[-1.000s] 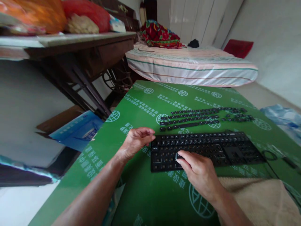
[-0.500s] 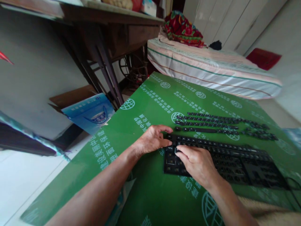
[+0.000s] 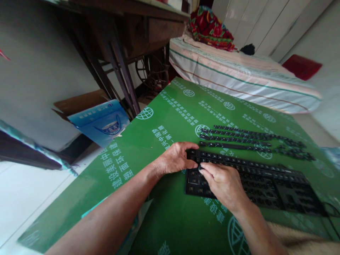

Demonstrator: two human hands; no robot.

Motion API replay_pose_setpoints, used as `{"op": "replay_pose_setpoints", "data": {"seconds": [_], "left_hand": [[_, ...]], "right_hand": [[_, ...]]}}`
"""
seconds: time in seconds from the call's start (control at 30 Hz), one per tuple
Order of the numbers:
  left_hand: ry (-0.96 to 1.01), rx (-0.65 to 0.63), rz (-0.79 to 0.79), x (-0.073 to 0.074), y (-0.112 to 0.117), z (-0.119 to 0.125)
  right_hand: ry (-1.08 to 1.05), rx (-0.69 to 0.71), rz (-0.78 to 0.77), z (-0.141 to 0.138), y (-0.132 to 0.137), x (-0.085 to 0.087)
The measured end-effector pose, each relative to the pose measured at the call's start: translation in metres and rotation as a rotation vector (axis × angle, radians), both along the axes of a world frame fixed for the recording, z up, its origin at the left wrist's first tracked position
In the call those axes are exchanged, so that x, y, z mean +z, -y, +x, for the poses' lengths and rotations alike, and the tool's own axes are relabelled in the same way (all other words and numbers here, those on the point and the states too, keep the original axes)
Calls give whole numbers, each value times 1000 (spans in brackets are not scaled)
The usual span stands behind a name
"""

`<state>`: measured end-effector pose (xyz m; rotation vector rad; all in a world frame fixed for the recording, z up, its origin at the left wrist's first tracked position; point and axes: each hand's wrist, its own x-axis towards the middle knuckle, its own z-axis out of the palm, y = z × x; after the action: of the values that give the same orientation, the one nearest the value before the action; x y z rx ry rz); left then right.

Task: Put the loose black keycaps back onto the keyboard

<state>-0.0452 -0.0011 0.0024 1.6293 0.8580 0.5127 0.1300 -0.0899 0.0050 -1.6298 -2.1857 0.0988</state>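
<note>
A black keyboard (image 3: pixel 265 187) lies on the green table, its upper rows capped and its lower rows largely stripped of caps. My left hand (image 3: pixel 176 157) is curled at the keyboard's far left corner, index finger by the back edge and thumb over the left-end keys. Close beside that thumb, my right hand (image 3: pixel 225 179) pinches a small dark keycap (image 3: pixel 199 166) above the left side of the keys. Behind the keyboard, loose keycaps lie in several rows, with a long space bar (image 3: pixel 233 146) in the nearest row.
The green table cover (image 3: pixel 164 198) carries white lettering and globe prints. A cable (image 3: pixel 330 209) leaves the keyboard at the right. Beyond stand a bed (image 3: pixel 239 74) and a dark wooden sewing-machine table (image 3: pixel 117 35). A blue bag (image 3: pixel 106 122) is on the left.
The view has shifted slightly. My left thumb has come closer to my right fingertips, which remain pinched at the keyboard's left side.
</note>
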Motion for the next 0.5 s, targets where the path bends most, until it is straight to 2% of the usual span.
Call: {"op": "replay_pose_setpoints", "data": {"seconds": [0.27,0.5], "left_hand": [[-4,66,122,0,2,5],[-150,40,13,6,-7,4]], "right_hand": [[4,-19,-64,-4,-1,3],[98,-81,-206,-6,-9,21]]}}
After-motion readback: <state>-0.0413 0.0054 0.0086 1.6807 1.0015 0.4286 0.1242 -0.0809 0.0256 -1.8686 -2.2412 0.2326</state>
